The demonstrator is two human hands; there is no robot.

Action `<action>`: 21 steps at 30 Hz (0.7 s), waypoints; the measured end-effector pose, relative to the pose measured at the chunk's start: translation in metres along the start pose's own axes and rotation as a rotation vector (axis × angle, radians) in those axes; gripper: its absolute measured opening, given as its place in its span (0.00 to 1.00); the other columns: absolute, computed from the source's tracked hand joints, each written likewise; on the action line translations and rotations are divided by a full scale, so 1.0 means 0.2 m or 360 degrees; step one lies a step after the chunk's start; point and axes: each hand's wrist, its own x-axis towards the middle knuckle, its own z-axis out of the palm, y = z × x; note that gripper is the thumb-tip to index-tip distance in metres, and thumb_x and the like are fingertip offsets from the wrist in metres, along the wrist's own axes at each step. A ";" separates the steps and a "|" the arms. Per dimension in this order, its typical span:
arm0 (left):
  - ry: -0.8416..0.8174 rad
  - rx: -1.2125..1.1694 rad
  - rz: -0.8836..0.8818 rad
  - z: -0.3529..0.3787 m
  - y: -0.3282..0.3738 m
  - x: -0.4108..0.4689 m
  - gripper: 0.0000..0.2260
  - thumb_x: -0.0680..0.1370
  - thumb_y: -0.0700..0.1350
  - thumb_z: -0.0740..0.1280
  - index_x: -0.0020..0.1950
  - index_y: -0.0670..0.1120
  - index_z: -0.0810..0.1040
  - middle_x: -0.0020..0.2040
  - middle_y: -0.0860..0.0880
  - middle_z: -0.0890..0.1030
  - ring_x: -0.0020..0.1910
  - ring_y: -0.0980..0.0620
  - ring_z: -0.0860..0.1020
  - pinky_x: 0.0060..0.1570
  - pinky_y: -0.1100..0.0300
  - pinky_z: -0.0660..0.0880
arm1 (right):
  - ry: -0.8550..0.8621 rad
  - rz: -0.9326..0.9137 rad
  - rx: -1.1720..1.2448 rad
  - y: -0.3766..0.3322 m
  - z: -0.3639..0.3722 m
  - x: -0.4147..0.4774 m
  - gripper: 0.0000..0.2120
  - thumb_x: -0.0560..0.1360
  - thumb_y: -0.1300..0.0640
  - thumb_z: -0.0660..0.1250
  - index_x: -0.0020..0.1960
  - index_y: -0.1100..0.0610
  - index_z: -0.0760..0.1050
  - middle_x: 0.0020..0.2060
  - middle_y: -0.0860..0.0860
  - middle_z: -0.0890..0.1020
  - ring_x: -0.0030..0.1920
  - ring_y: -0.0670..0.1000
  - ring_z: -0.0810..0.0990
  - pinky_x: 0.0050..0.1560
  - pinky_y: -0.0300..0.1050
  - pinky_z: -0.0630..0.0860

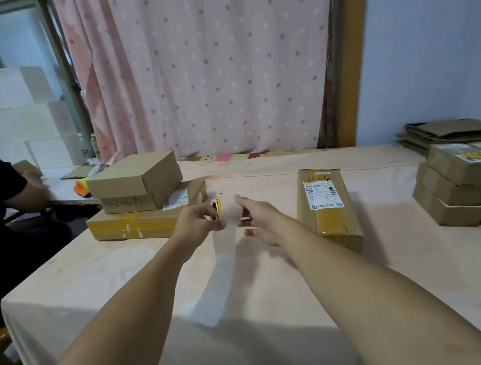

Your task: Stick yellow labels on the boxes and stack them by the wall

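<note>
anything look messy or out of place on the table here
Mainly the backing strip: a long loose tail of white paper hangs from the label roll held in the left hand and trails down over the table. The top box of the left stack sits turned askew on the box below.

Label roll [217, 209]: held over table [88, 271] centre.
Three-box stack [142, 195]: set at 10 o'clock.
Long box [326, 209]: laid at 2 o'clock.
Box pile [469, 185]: stacked at 3 o'clock, flattened cartons [447, 130] behind.
</note>
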 end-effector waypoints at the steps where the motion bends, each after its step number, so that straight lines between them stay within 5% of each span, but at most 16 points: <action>1: -0.0013 -0.0019 0.0017 0.00 0.01 0.01 0.08 0.69 0.29 0.76 0.39 0.39 0.79 0.33 0.51 0.74 0.30 0.57 0.71 0.34 0.64 0.65 | -0.0014 -0.0059 -0.0010 -0.03 -0.02 -0.01 0.08 0.80 0.50 0.71 0.52 0.55 0.80 0.42 0.49 0.81 0.36 0.48 0.75 0.33 0.41 0.67; 4: -0.0095 0.0067 0.0067 0.04 0.06 0.06 0.11 0.68 0.27 0.72 0.46 0.39 0.84 0.40 0.50 0.80 0.39 0.51 0.74 0.43 0.59 0.70 | -0.0034 -0.0188 -0.0173 -0.10 -0.07 -0.04 0.08 0.75 0.63 0.74 0.53 0.58 0.82 0.42 0.51 0.83 0.37 0.49 0.76 0.33 0.40 0.66; 8: -0.0421 -0.0090 0.0068 0.08 0.18 0.08 0.20 0.63 0.32 0.65 0.53 0.40 0.84 0.47 0.51 0.83 0.42 0.50 0.71 0.41 0.56 0.66 | 0.0141 -0.0308 -0.0256 -0.17 -0.17 -0.08 0.18 0.68 0.73 0.70 0.51 0.55 0.82 0.44 0.51 0.84 0.43 0.52 0.76 0.36 0.43 0.67; 11: -0.0436 -0.0252 0.0067 0.13 0.24 0.10 0.12 0.68 0.39 0.70 0.50 0.46 0.86 0.46 0.53 0.82 0.43 0.52 0.70 0.41 0.55 0.63 | 0.0188 -0.0389 -0.0256 -0.20 -0.25 -0.12 0.19 0.66 0.75 0.68 0.47 0.54 0.82 0.42 0.50 0.84 0.43 0.52 0.76 0.36 0.43 0.67; 14: -0.0318 -0.0350 0.0157 0.22 0.28 0.12 0.04 0.74 0.37 0.73 0.47 0.43 0.86 0.42 0.52 0.80 0.39 0.55 0.72 0.39 0.60 0.65 | 0.0118 -0.0430 -0.0223 -0.23 -0.30 -0.16 0.16 0.69 0.71 0.68 0.53 0.59 0.84 0.44 0.52 0.85 0.43 0.52 0.78 0.38 0.43 0.68; 18: -0.0238 -0.0359 0.0196 0.29 0.29 0.15 0.13 0.69 0.25 0.70 0.50 0.37 0.84 0.45 0.44 0.84 0.44 0.51 0.80 0.47 0.59 0.74 | 0.0226 -0.0455 -0.0218 -0.28 -0.36 -0.22 0.07 0.77 0.56 0.70 0.51 0.58 0.84 0.41 0.50 0.82 0.39 0.49 0.76 0.36 0.43 0.66; 21: -0.0276 -0.0370 0.0233 0.33 0.31 0.12 0.17 0.67 0.23 0.67 0.52 0.37 0.84 0.47 0.41 0.85 0.47 0.46 0.80 0.48 0.56 0.76 | 0.0294 -0.0520 -0.0385 -0.30 -0.41 -0.24 0.08 0.76 0.54 0.75 0.50 0.58 0.85 0.40 0.50 0.81 0.40 0.49 0.74 0.37 0.41 0.67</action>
